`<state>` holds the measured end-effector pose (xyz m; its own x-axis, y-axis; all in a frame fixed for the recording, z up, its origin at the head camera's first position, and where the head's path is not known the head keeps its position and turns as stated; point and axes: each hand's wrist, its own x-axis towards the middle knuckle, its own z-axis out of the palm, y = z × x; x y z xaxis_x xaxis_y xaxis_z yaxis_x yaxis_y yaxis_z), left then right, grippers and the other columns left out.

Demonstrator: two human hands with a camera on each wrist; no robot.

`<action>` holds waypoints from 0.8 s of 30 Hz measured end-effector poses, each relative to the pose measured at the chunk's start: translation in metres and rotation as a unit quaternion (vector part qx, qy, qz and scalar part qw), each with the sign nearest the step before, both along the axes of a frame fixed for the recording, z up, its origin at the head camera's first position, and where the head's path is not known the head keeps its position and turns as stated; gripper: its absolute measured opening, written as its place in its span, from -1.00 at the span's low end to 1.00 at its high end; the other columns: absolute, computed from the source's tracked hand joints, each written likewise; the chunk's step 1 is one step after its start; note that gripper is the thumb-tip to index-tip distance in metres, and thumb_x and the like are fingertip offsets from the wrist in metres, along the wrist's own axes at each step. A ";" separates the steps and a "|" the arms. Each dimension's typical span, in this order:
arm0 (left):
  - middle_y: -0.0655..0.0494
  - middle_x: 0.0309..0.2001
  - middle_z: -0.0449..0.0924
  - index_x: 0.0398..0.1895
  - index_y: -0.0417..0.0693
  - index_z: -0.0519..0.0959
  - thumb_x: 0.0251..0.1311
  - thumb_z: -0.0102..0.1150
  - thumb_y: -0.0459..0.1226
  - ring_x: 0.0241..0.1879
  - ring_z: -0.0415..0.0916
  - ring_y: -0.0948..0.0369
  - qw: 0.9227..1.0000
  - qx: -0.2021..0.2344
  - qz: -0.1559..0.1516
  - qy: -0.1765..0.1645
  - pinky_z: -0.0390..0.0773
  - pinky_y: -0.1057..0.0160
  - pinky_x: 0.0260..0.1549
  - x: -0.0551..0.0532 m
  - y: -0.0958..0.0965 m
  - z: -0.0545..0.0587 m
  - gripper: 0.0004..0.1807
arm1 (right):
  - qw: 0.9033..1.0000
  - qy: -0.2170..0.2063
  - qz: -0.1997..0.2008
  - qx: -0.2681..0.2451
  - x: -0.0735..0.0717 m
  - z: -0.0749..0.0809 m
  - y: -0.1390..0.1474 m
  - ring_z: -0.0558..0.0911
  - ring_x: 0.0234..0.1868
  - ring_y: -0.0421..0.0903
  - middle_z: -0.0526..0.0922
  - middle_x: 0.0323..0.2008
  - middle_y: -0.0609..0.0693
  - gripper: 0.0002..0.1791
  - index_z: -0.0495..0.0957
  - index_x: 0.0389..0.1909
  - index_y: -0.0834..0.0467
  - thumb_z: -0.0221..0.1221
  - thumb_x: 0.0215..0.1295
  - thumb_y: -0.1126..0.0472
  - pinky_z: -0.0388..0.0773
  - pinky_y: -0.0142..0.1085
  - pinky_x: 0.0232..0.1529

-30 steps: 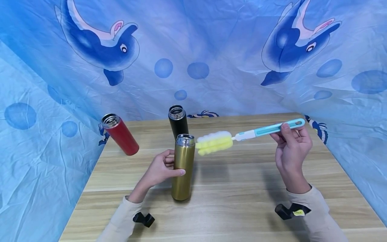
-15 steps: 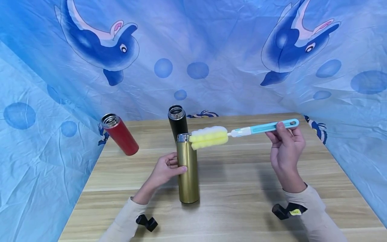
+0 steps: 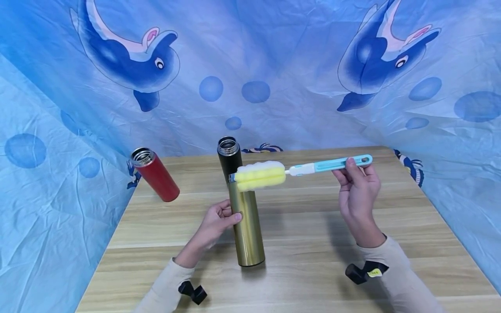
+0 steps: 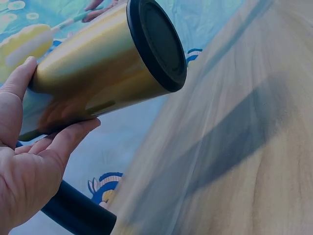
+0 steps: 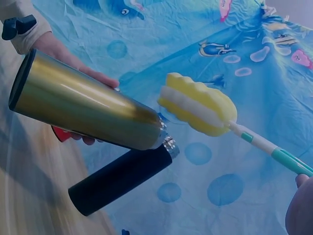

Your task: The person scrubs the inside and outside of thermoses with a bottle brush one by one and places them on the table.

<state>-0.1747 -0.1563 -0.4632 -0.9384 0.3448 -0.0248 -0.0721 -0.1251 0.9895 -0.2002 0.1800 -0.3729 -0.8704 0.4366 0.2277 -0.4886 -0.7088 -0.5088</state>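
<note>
My left hand (image 3: 216, 221) grips a gold thermos bottle (image 3: 249, 230) round its middle, thumb in front. The bottle tilts, and the left wrist view shows its dark base (image 4: 159, 44) raised off the table. By the handle's end, my right hand (image 3: 360, 195) pinches a bottle brush (image 3: 326, 165) with a turquoise and white handle. The brush's yellow and white sponge head (image 3: 261, 176) lies across the bottle's mouth in the head view. In the right wrist view that sponge head (image 5: 198, 105) stands outside, just off the steel neck (image 5: 162, 129).
An uncapped black thermos bottle (image 3: 230, 161) stands behind the gold one, partly hidden by it. Farther left is an uncapped red thermos bottle (image 3: 156, 176). Both are on the wood-grain table (image 3: 313, 278), backed by a blue dolphin-print sheet (image 3: 297, 113).
My right hand has carried the brush leftward, so its sponge now covers most of the gold bottle's mouth. My left hand has tilted that bottle, its base swinging to the right.
</note>
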 end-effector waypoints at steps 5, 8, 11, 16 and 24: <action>-0.14 -0.05 0.74 0.31 -0.53 0.34 0.22 0.43 -0.19 -0.08 0.73 0.10 1.000 0.018 -0.010 -0.003 0.71 0.12 -0.05 0.002 0.001 -0.003 -0.24 | 1.000 -0.008 0.007 -0.004 -0.002 -0.005 -0.004 0.77 -0.47 0.01 0.65 -0.43 0.22 -0.83 0.43 -0.28 0.43 0.27 0.28 0.51 0.72 -0.29 -0.33; -0.15 -0.03 0.74 0.33 -0.53 0.33 0.18 0.47 -0.14 -0.06 0.73 0.08 0.999 0.029 -0.017 0.000 0.71 0.09 -0.04 0.002 0.002 -0.004 -0.16 | 1.000 -0.012 0.007 -0.005 -0.004 -0.008 -0.005 0.78 -0.46 0.01 0.67 -0.43 0.23 -0.81 0.43 -0.27 0.43 0.29 0.25 0.52 0.72 -0.29 -0.33; -0.11 -0.05 0.75 0.34 -0.54 0.32 0.16 0.50 -0.12 -0.07 0.73 0.08 0.999 0.036 -0.021 -0.001 0.71 0.09 -0.05 0.003 0.004 -0.004 -0.12 | 1.000 -0.016 0.006 0.001 -0.005 -0.010 -0.005 0.79 -0.44 0.01 0.70 -0.43 0.24 -0.79 0.44 -0.25 0.44 0.31 0.23 0.53 0.72 -0.30 -0.34; -0.07 -0.05 0.76 0.37 -0.58 0.25 0.22 0.45 -0.12 -0.08 0.74 0.11 0.999 0.043 -0.014 -0.002 0.72 0.13 -0.06 0.004 0.005 -0.004 -0.11 | 1.000 -0.020 0.007 0.017 -0.004 -0.013 -0.004 0.79 -0.44 -0.01 0.72 -0.42 0.24 -0.79 0.46 -0.24 0.41 0.31 0.22 0.54 0.72 -0.30 -0.35; 0.09 -0.13 0.77 0.40 -0.61 0.19 0.21 0.45 -0.04 -0.15 0.74 0.19 0.998 0.059 0.001 -0.001 0.73 0.23 -0.18 0.004 0.006 -0.006 0.00 | 0.999 -0.029 0.015 0.021 -0.001 -0.018 -0.003 0.78 -0.47 -0.01 0.73 -0.42 0.24 -0.81 0.47 -0.25 0.39 0.31 0.22 0.56 0.72 -0.30 -0.38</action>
<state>-0.1711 -0.1505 -0.4691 -0.9391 0.3434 0.0140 -0.0736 -0.2408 0.9678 -0.2010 0.1772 -0.3907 -0.8950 0.4019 0.1935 -0.4365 -0.6998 -0.5654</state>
